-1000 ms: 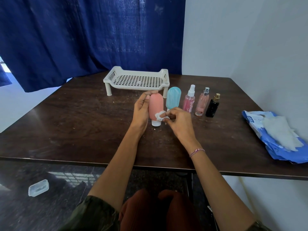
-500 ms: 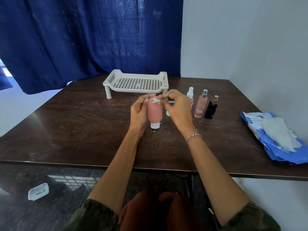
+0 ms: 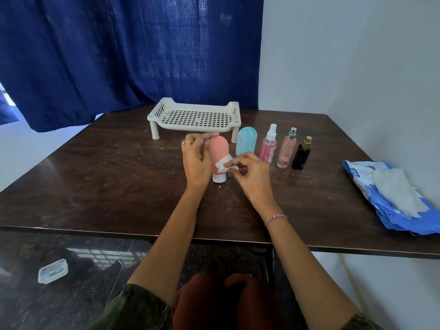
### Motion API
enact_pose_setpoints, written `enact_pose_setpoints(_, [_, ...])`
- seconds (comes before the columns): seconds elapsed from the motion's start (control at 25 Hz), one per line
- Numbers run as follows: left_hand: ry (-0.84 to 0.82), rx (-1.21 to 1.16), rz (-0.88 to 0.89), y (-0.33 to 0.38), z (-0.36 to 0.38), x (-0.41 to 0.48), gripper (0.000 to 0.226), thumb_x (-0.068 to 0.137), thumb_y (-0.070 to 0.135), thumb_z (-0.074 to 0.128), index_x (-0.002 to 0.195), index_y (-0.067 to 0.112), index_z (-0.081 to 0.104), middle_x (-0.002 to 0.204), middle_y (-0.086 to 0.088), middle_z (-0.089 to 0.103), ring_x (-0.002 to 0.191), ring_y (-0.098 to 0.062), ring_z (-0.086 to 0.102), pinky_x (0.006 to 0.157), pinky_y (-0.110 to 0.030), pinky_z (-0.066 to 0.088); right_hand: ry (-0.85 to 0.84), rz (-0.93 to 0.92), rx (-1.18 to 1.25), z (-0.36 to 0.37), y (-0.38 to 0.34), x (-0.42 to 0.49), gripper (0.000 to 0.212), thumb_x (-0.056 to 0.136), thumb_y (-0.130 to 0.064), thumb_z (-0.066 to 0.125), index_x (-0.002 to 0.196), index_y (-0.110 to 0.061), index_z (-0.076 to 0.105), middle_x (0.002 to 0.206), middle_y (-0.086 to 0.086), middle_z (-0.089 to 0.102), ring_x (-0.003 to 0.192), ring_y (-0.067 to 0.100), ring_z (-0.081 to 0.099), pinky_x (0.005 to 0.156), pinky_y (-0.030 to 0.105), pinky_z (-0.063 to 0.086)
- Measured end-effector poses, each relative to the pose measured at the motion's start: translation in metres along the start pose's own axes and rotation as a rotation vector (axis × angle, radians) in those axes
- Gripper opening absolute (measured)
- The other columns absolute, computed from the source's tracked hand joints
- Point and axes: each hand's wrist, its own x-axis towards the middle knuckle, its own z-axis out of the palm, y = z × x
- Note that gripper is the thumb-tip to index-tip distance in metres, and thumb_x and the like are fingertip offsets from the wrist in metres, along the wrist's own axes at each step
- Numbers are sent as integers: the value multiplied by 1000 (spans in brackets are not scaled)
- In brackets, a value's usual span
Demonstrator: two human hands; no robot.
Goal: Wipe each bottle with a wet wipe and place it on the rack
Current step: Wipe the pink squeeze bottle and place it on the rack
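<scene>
The right hand (image 3: 250,173) pinches a small folded wet wipe (image 3: 224,164) against the pink bottle (image 3: 219,153), which stands cap-down on the worktop (image 3: 119,177), steadied by the left hand (image 3: 196,160) curled around it. The rack (image 3: 194,115) holds nothing, so this looks like the first bottle; four others (image 3: 269,145) wait alongside. Their labels are unreadable.

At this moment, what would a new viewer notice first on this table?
At the centre, the left hand steadies an upright pink bottle while the right hand presses a small wet wipe on it. Behind stands an empty white rack; four bottles wait to its right.
</scene>
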Motion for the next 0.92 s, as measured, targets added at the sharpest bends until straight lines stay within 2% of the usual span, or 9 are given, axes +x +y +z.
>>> enact_pose_setpoints(0.08, [-13,0,-7,2,-2,-3,27,95,11,49,112,20,66,104,-3,50,96,-12,53,84,-21,48,-6,-25,-7,1,0,-2,20,76,2,69,86,-14,74,89,-7,56,87,2,55,85,17,48])
enact_pose_setpoints(0.2, [-29,31,19,7,-4,-7,27,91,24,59,116,19,65,104,1,49,84,-6,52,70,-9,45,-31,-62,-46,0,0,-5,21,76,4,68,85,-13,74,89,-8,54,82,-2,51,83,6,42])
enact_pose_setpoints(0.28, [-44,99,29,7,-4,-8,36,84,34,67,117,22,63,104,0,51,83,-6,51,67,-11,46,-53,-76,-73,0,0,-6,20,76,4,68,86,-13,74,90,-5,55,81,-1,51,83,4,41])
enact_pose_setpoints(0.4, [-22,183,19,7,-4,-7,48,73,45,74,116,28,61,103,3,54,85,-7,52,68,-17,46,-73,-83,-97,2,-1,-7,19,76,1,68,87,-13,73,90,-1,59,81,4,54,81,10,44])
enact_pose_setpoints(0.56, [23,187,-25,8,-7,-7,45,75,41,74,115,26,60,101,3,56,85,-6,51,72,-18,45,-45,-93,-105,3,-4,-9,17,76,-6,71,88,-18,73,88,-3,65,77,6,58,77,20,50])
enact_pose_setpoints(0.72, [-84,-40,-88,7,-5,-6,39,86,27,66,123,20,56,119,-3,58,101,-10,56,86,-20,47,53,-64,-61,3,-7,-9,21,76,-12,73,97,-16,69,97,-3,69,79,6,61,76,26,54])
enact_pose_setpoints(0.84, [-226,-310,-220,10,-2,-6,30,95,18,52,125,21,51,121,3,55,107,-4,52,92,-21,46,21,-111,-84,7,-8,-10,20,77,-9,71,97,-12,69,96,1,67,80,7,60,76,27,54])
enact_pose_setpoints(0.92, [-272,-460,-321,9,0,-5,29,98,15,45,125,23,50,123,2,52,112,-8,50,94,-23,45,12,-112,-99,9,-6,-8,18,78,-9,70,96,-10,70,95,1,66,81,6,58,78,25,54])
